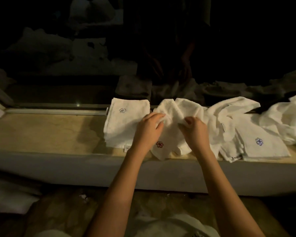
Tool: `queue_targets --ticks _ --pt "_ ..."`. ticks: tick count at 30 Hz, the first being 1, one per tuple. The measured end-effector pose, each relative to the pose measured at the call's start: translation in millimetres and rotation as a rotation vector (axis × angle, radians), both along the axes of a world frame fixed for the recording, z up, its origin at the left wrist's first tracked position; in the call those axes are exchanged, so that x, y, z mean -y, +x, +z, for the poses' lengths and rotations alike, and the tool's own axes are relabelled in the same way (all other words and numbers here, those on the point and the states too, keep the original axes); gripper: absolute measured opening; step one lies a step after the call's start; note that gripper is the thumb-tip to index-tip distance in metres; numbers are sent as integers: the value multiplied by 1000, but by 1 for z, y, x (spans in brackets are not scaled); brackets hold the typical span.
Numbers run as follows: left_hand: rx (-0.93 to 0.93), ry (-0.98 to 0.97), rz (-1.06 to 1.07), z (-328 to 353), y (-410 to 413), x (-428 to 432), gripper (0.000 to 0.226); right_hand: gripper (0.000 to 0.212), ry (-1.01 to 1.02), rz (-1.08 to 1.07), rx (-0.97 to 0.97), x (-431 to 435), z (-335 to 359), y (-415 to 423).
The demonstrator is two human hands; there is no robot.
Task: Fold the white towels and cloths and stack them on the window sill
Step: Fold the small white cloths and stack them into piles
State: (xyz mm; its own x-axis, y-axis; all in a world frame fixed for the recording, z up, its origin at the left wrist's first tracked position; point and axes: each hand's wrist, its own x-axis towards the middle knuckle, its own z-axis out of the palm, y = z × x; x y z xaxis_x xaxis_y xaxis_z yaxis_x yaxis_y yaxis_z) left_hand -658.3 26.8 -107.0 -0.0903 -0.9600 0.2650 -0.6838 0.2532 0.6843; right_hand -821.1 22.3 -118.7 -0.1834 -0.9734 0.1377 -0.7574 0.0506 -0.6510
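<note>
Two hands, left hand (148,129) and right hand (196,132), pinch the bunched far edge of the red-emblem cloth (167,148) between curled fingers on the window sill (50,134); uneven pull may skew the fold, or nudge the folded stack (125,124) lying just left of the left fingers.

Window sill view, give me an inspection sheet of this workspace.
Surface: window sill, beige top, cloths along its right half.
Job's things: folded stack left of the hands; red-flower cloth in the middle, partly folded; blue-flower cloth among loose white cloths to the right.
Clutter: nothing seen.
Hands: left hand and right hand both grip the red-flower cloth.
Cables: nothing seen.
Surroundings: dark window glass behind; little else discernible.
</note>
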Motion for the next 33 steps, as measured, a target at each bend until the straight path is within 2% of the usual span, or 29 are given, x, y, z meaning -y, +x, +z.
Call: queue_targets --ticks 3,6,8,12,16,17,20,24,27,29,33 --pt "81 32 -8 -19 -24 -16 37 20 93 105 82 1 2 -10" --pt "70 175 8 -32 -38 -29 58 22 102 211 182 2 14 -19" --pt "39 142 56 -35 -42 -36 65 25 126 257 257 5 20 -24" --pt "-25 38 170 -32 -49 -45 48 32 102 341 387 8 30 -27" --pt "-82 -47 241 -14 -45 -49 24 17 57 411 531 8 50 -23" --pt "-140 -19 225 -7 -45 -49 26 14 52 431 577 9 58 -22" --pt "-310 85 178 22 -46 -46 42 20 31 533 668 13 86 -16" --pt "-395 -20 229 61 -44 -45 36 17 38 650 741 14 125 -6" --pt "-382 -87 220 88 -28 -47 23 25 36 723 745 13 153 -5" --pt "-358 -129 191 103 -13 -50 10 29 21 759 670 11 171 -4" --pt "-326 -202 131 131 16 -55 27 23 -81 754 521 4 196 7"
